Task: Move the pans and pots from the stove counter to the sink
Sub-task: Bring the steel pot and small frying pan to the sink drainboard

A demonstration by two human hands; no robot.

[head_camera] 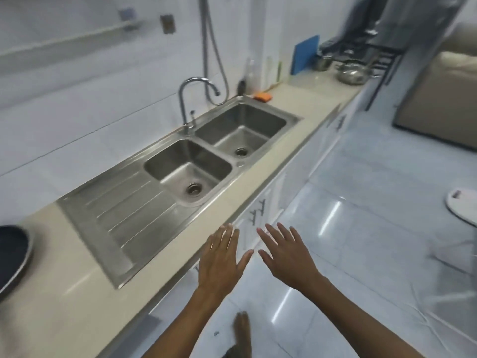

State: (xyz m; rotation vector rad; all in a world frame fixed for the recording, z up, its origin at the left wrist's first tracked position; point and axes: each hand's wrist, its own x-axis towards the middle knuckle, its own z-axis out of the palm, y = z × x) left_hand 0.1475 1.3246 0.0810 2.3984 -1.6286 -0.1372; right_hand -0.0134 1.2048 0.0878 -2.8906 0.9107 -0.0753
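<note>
A steel double sink [144, 161] with a ribbed drainboard is set in the beige counter; both basins hold nothing. A shiny steel pot [351, 73] and a smaller one [324, 61] stand at the far end of the counter by the black stove [361, 49]. A dark pan [13, 257] lies on the counter at the left edge, partly cut off. My left hand [220, 262] and my right hand [286, 257] hover open, palms down, in front of the counter edge, holding nothing.
A curved tap [189, 99] rises behind the basins. An orange sponge [263, 96] lies behind the far basin, and a blue cutting board [304, 54] leans on the wall. White cabinets run below the counter. Glossy tiled floor stretches right, with a beige sofa [438, 99] beyond.
</note>
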